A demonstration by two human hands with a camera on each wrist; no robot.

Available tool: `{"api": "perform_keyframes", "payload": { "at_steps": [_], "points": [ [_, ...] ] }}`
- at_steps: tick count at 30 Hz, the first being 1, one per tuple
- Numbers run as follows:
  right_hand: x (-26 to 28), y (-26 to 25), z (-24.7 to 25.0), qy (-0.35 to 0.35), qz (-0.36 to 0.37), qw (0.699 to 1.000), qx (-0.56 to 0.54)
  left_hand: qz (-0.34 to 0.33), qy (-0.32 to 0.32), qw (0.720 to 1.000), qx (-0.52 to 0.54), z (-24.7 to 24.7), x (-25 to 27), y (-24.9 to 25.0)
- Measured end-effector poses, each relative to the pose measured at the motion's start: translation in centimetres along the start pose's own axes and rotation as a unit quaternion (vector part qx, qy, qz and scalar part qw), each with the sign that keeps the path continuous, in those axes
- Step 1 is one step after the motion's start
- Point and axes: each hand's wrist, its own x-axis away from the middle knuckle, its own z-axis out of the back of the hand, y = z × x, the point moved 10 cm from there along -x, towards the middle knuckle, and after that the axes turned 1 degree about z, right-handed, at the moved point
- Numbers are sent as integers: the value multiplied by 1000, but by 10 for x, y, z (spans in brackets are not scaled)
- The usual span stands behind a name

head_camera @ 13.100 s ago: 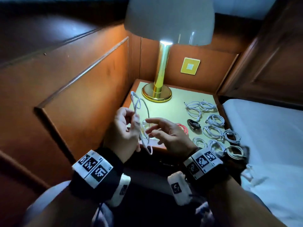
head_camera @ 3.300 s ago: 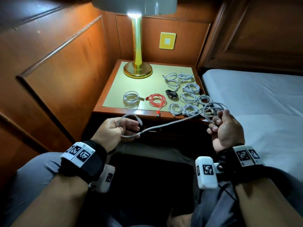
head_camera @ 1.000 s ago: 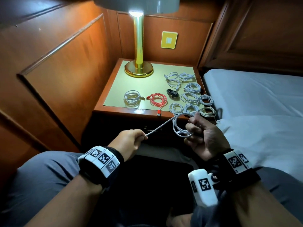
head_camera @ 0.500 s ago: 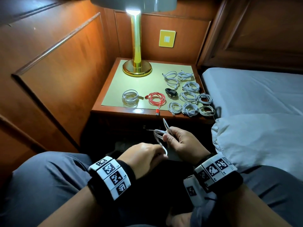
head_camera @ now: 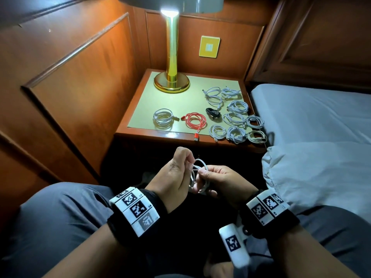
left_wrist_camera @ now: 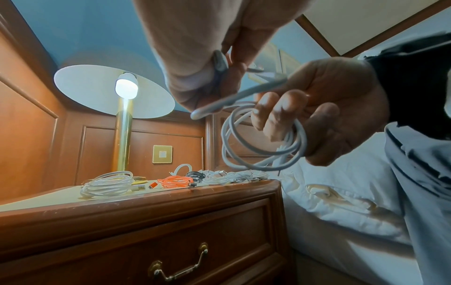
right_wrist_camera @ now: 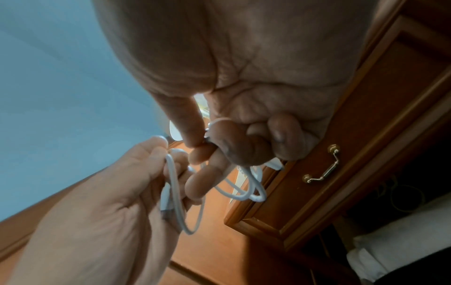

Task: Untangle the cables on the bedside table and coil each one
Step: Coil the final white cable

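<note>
A: Nearest?
B: Left hand (head_camera: 174, 178) pinches the white cable's (head_camera: 197, 178) loose end. Right hand (head_camera: 220, 182) has fingers (left_wrist_camera: 280, 113) curled through its coil, above the lap.
A: Beyond?
B: Counter (head_camera: 160, 135): coiled cables, one red (head_camera: 195, 120), one black (head_camera: 213, 113); lamp (head_camera: 171, 81) behind.

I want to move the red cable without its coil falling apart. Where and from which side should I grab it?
Pinch the red cable across its bundled loops from above, probably at the near rim where the free tail leaves toward the table edge. It lies flat, with open space left toward the white coil, so come from there.
</note>
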Motion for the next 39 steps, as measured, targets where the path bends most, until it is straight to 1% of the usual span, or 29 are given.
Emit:
{"api": "perform_keyframes", "payload": {
  "at_steps": [4,9,12,14,16,19,22,24,26,28,30,32,34,35,36,39],
  "points": [
    [2,-2,5,19,-7,1000,-6,17,-4,1000,-12,-1,1,-5],
    [2,3,9,36,-21,999,-21,23,21,999,12,5,1,-6],
    [1,5,13,54,-33,997,-32,41,29,998,34,9,1,-8],
    [2,5,12,49,-30,998,-36,53,36,997,37,11,1,-11],
    [2,3,8,31,-19,999,-15,67,36,996,40,12,1,-12],
    [4,-2,4,12,-2,998,59,86,45,993,73,15,0,-14],
    [3,-2,10,36,-4,994,101,115,60,987,94,18,1,-22],
    [2,-1,18,68,-11,995,72,129,70,983,113,21,1,-26],
    [1,1,24,91,-23,994,53,147,55,979,127,20,1,-30],
    [1,1,27,96,-24,994,41,164,22,977,135,16,2,-34],
    [2,-1,29,105,-20,994,24,159,17,982,105,17,2,-36],
    [2,-3,34,122,-14,992,1,148,49,987,40,26,2,-37],
    [3,-5,36,130,-11,991,-34,153,74,985,-7,32,2,-40],
    [4,-6,36,127,-10,991,-51,159,71,984,-17,32,2,-42],
    [4,-8,35,120,-8,991,-63,169,54,984,-20,28,2,-46],
    [7,-12,30,98,0,991,-91,216,-49,975,6,1,7,-58]
  ]
}}
